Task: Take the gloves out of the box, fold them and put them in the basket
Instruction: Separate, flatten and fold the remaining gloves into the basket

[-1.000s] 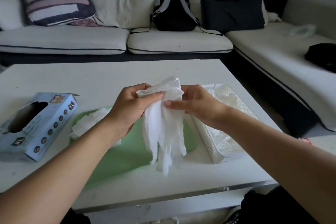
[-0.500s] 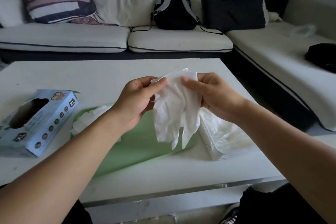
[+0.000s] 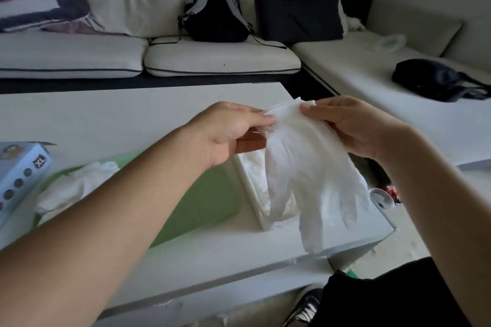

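Note:
A white disposable glove (image 3: 310, 175) hangs by its cuff, fingers down, above the white table. My left hand (image 3: 231, 133) pinches the cuff's left corner and my right hand (image 3: 353, 127) pinches its right corner. Right behind and below the hanging glove stands the white basket (image 3: 252, 183), mostly hidden, with white gloves inside. The blue glove box (image 3: 18, 180), marked XL, lies at the table's left edge. A loose pile of white gloves (image 3: 77, 186) rests on a green mat (image 3: 207, 204) between the box and the basket.
The white table (image 3: 106, 119) ends close to my body at the front and right. A sofa with cushions and a black backpack (image 3: 215, 16) runs behind it. A black bag (image 3: 435, 79) lies on the right sofa section. A small clear cup (image 3: 382, 198) sits beyond the table's right edge.
Both hands have risen and drawn apart, spreading the bunched glove flat so it hangs open by its cuff. The view has shifted right.

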Demonstrator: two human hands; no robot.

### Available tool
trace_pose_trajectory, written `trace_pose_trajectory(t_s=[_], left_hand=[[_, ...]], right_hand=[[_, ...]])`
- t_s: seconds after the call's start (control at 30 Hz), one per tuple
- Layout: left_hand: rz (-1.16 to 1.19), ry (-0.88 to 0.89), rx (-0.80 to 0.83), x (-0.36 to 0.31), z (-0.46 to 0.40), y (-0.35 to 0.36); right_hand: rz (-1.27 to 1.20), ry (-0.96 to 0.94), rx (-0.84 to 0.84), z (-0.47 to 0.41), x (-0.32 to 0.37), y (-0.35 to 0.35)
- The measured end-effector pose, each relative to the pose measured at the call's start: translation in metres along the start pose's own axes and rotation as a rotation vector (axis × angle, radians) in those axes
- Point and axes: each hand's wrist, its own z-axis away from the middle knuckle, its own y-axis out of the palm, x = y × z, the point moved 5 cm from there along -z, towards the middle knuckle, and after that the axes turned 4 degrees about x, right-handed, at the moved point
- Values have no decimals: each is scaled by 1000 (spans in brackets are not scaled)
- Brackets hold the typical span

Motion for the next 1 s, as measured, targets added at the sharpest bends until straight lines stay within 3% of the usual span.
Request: trace_pose_trajectory(t_s=[0.1,0.23,0.37,0.53,0.8,0.93,1.0], left_hand=[[-85,35,-82,-17,-28,1],[-106,315,-134,-62,-49,2],[-251,516,-183,-76,-50,0],[-513,500,-172,0,-52,-10],[-992,332,149,91,-15,20],[-1116,199,335,90,-7,34],[-1095,214,295,74,-10,33]], right_hand=[[85,-118,-140,-16,11,-10],[94,-426,-278,-28,49,-26],[185,-557,-271,-41,53,-35],[434,-295,-172,-46,-23,-39],[1019,113,240,-18,-84,-22],[979,211,445,-2,-69,-16],[854,195,382,-6,-57,-20]])
